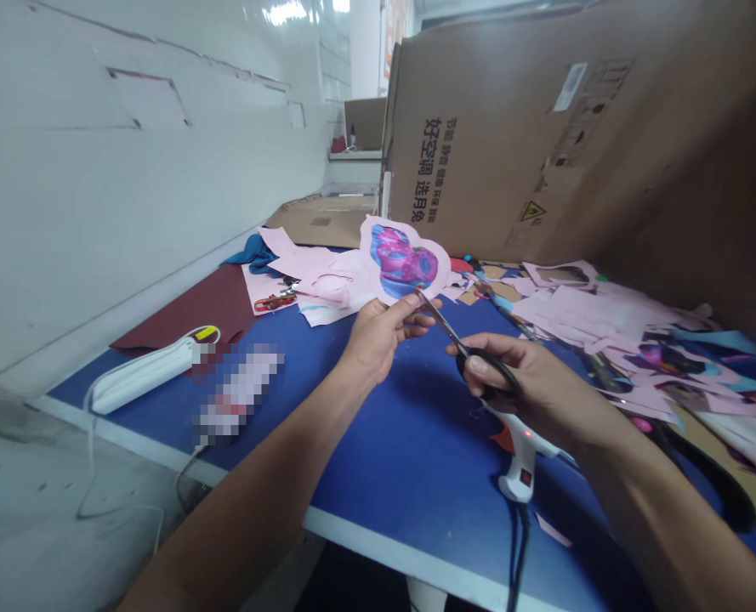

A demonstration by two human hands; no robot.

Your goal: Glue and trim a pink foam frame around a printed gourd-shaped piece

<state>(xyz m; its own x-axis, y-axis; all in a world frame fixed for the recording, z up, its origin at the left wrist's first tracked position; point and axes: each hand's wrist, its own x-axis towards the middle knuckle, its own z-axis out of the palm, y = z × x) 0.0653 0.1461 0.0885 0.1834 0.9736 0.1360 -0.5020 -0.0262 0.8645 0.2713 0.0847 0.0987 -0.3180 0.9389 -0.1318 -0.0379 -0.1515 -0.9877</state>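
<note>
My left hand [383, 334] pinches the lower edge of a pink-bordered cutout [366, 270] above the blue table [365, 442]. Shiny blue and magenta patterned material [403, 259] fills the middle of that cutout. My right hand [511, 365] is closed round the black handles of a pair of scissors [442, 321]. Their blades point up and left, with the tips at the cutout's lower edge by my left thumb. Below my right hand lies a white glue gun [519, 467] with an orange trigger, a red light and a dark cord.
Pink scraps [600, 319] and patterned offcuts pile up on the right. More pink pieces [326, 285] lie at the back left, near a maroon sheet [186, 310]. A white power strip [148, 374] sits front left. A large cardboard box [492, 153] stands behind.
</note>
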